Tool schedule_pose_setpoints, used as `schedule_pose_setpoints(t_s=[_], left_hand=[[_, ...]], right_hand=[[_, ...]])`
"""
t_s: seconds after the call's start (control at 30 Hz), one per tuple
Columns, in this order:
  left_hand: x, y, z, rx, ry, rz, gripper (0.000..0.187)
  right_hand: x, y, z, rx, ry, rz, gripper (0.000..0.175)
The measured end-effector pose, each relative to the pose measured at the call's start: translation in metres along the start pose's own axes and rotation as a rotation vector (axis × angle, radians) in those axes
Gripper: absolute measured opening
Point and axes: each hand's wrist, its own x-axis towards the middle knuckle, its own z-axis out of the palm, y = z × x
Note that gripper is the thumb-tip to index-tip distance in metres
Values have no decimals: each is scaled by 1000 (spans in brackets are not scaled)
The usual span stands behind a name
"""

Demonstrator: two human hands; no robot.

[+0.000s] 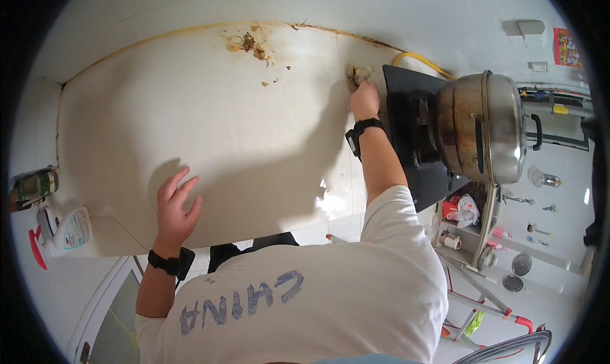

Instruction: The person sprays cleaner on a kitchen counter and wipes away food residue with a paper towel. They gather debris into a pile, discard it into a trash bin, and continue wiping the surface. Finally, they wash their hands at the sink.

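Note:
My right hand (365,101) is at the far right part of the white countertop (228,126), close to the left edge of the black gas stove (405,126). Its fingers are closed on a crumpled, soiled cloth (360,74) pressed to the surface; the fingertips are partly hidden. My left hand (177,207) hovers by the front edge of the counter, fingers spread and holding nothing. Brown and yellowish food scraps (249,44) lie in a smeared patch near the back wall, with a few small bits (265,84) in front of them.
A large steel steamer pot (476,126) stands on the stove, a yellow hose (421,59) behind. At the left end are a spray bottle (74,230) with a red trigger and a green jar (38,190). A stepladder (476,292) is at the lower right.

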Motion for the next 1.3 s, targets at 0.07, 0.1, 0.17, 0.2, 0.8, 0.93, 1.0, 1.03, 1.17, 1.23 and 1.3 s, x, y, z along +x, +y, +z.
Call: schedule_pose_setpoints(t_s=[0.07, 0.1, 0.17, 0.2, 0.8, 0.93, 1.0, 1.03, 1.17, 1.23, 1.3], left_hand=[[-3, -1, -2, 5, 3, -5, 36], [-5, -1, -2, 11, -3, -21, 36], [-9, -1, -2, 14, -20, -44, 36], [-11, -2, -2, 19, -33, -67, 35], [-18, 20, 0, 80, 45, -10, 40], [-19, 25, -3, 36, 30, -26, 40], [-17, 26, -1, 24, 35, -21, 40], [-16, 26, 1, 26, 30, -21, 40], [-10, 22, 5, 34, 21, -30, 39], [-13, 18, 3, 35, 10, -48, 39], [-12, 11, 3, 38, 6, -80, 40]], right_hand=[[4, 2, 6, 18, -36, 58, 21], [9, 1, 9, 49, -31, 71, 20], [17, -2, 12, 76, -33, 125, 17], [21, -6, 13, 96, 6, 132, 14], [8, -156, -1, 600, -8, -104, 18], [17, -97, -14, 689, 55, 124, 18], [14, -64, -15, 695, 10, 316, 20], [13, -55, -13, 730, 15, 329, 20], [26, -46, 0, 339, -23, 169, 25], [43, -59, 6, 393, -62, 179, 28], [62, -80, 10, 408, -58, 137, 30]])
